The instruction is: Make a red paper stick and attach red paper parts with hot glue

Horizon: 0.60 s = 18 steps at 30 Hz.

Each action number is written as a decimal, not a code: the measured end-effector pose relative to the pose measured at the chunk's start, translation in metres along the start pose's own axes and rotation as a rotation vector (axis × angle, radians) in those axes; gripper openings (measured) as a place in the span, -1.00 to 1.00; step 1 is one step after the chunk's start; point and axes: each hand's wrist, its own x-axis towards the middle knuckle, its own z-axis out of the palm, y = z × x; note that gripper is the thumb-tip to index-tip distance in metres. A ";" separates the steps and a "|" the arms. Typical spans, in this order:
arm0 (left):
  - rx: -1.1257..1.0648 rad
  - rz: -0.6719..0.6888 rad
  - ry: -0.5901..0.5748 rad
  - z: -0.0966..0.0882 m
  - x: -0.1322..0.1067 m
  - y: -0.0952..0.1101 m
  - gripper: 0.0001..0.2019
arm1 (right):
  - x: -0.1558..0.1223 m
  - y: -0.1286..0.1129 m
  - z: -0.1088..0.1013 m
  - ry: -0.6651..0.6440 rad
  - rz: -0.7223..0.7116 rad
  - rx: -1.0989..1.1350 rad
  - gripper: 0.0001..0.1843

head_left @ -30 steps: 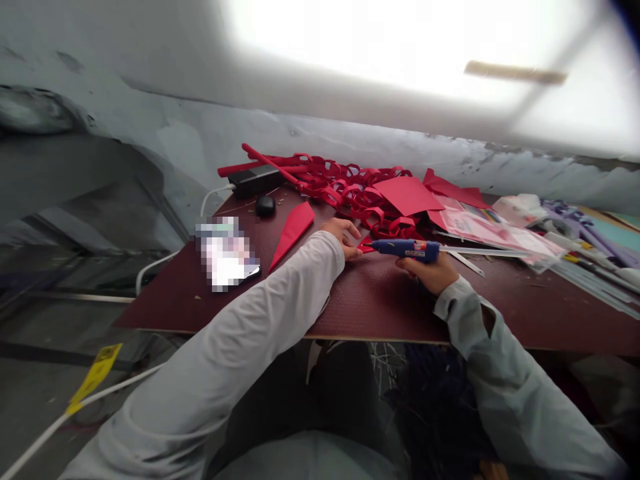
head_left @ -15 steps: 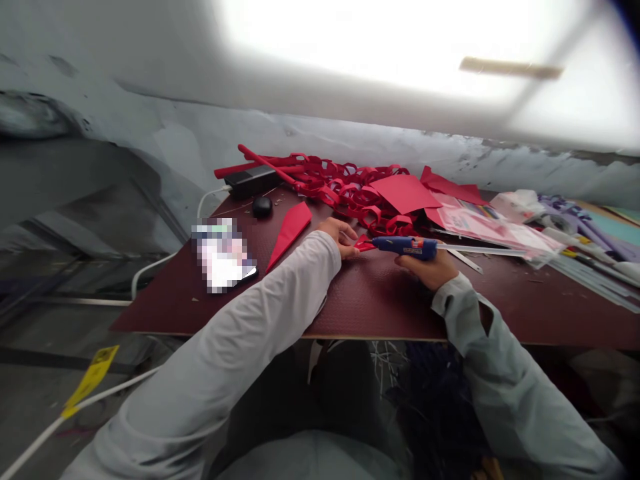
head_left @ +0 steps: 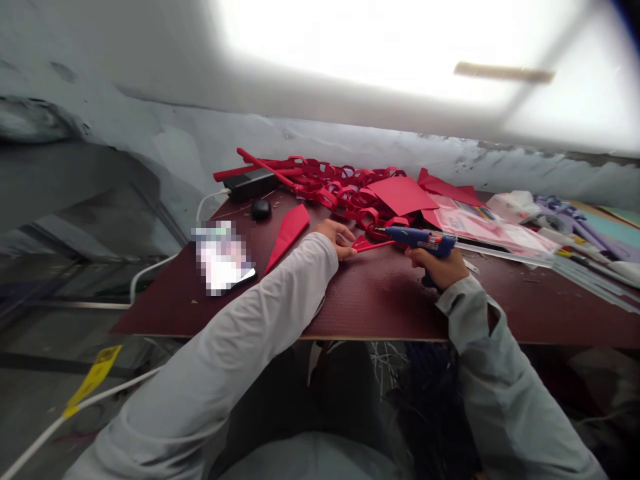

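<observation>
My right hand point(head_left: 439, 267) grips a blue glue gun point(head_left: 419, 239) with its nozzle pointing left. My left hand point(head_left: 340, 239) pinches a small red paper strip point(head_left: 369, 245) that lies on the dark red table point(head_left: 360, 300); its far end reaches toward the gun's nozzle. Just behind them lies a heap of red paper chain links point(head_left: 345, 190) with a flat red sheet point(head_left: 403, 195) on top.
A folded red paper piece point(head_left: 290, 230) and a phone point(head_left: 223, 257) lie left of my hand. A black mouse point(head_left: 261, 209) and a black box point(head_left: 253, 181) sit at the back left. Plastic-wrapped craft supplies point(head_left: 500, 230) and purple items point(head_left: 575, 220) crowd the right.
My right hand has drawn the glue gun back to the right, away from the paper. The red strip now shows stretched between my left fingers and the nozzle.
</observation>
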 end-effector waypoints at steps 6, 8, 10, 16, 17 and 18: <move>0.006 -0.002 0.016 0.001 0.000 0.000 -0.66 | -0.002 0.002 0.002 -0.064 -0.045 0.075 -0.91; 0.006 -0.002 0.018 0.001 -0.001 0.000 -0.65 | -0.002 0.003 0.003 -0.089 -0.067 0.042 -0.88; 0.007 -0.005 0.017 0.002 -0.001 0.001 -0.65 | -0.002 0.003 0.004 -0.097 -0.087 -0.004 -0.85; 0.010 -0.016 0.003 0.003 -0.001 0.002 -0.67 | -0.002 0.007 0.007 0.037 -0.062 -0.087 -0.80; 0.010 -0.017 0.001 0.003 -0.001 0.002 -0.67 | -0.002 0.008 0.008 0.060 -0.054 -0.089 -0.78; 0.009 -0.017 -0.001 0.003 -0.001 0.003 -0.67 | -0.002 0.010 0.008 0.076 -0.045 -0.091 -0.76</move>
